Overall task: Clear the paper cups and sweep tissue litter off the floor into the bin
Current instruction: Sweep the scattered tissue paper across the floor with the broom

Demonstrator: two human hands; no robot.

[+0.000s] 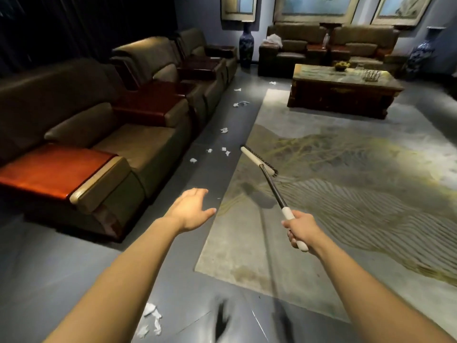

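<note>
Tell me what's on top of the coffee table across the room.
On the coffee table sit a small bowl of something yellowish and a dark wiry item, too blurred to identify. Nothing covers the tabletop; the floor behind the table is hidden.

white tissue scraps (225, 151), olive-brown sofas (138, 147) with red-brown wooden armrest tops (53, 169), grey floor (49, 256), blue-and-white vases (246, 43)
</note>
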